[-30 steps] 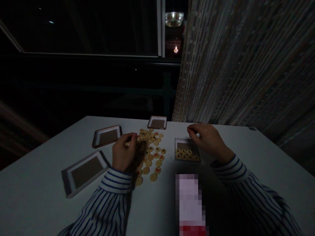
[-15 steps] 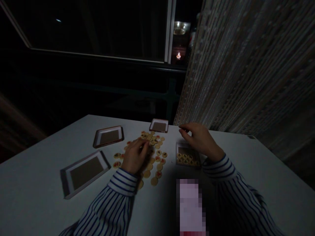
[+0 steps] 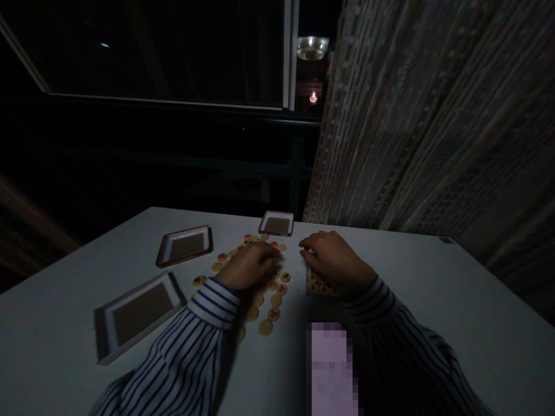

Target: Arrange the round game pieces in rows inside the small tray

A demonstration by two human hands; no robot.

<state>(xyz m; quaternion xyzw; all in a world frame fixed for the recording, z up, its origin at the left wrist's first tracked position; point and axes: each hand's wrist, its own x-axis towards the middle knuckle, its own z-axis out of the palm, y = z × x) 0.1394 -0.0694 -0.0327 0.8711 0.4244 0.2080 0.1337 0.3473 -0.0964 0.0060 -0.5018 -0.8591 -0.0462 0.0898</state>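
Round wooden Chinese chess pieces (image 3: 274,314) marked in red or black, some blank side up, lie spread over the white table. My left hand (image 3: 254,264) reaches palm down over the heap, fingers stretched toward the right and covering several pieces. No piece shows in its fingers. To the right, my right hand (image 3: 336,257) hovers above a shallow box (image 3: 308,286), hiding its far part. Rows of black-marked pieces (image 3: 323,286) lie in the near part of that box. The right fingers are bent, with a gap between thumb and forefinger and nothing visible there.
Three more shallow boxes stand on the white table (image 3: 433,312): a large one (image 3: 141,309) at left, one (image 3: 185,245) behind it and a small one (image 3: 276,224) at the back. A pixelated pink patch (image 3: 332,370) lies in front. A bead curtain (image 3: 390,115) hangs behind at right.
My left hand has moved right over the heap, its fingers stretching out. My right hand has moved left and lower over the near box. The view has shifted slightly.
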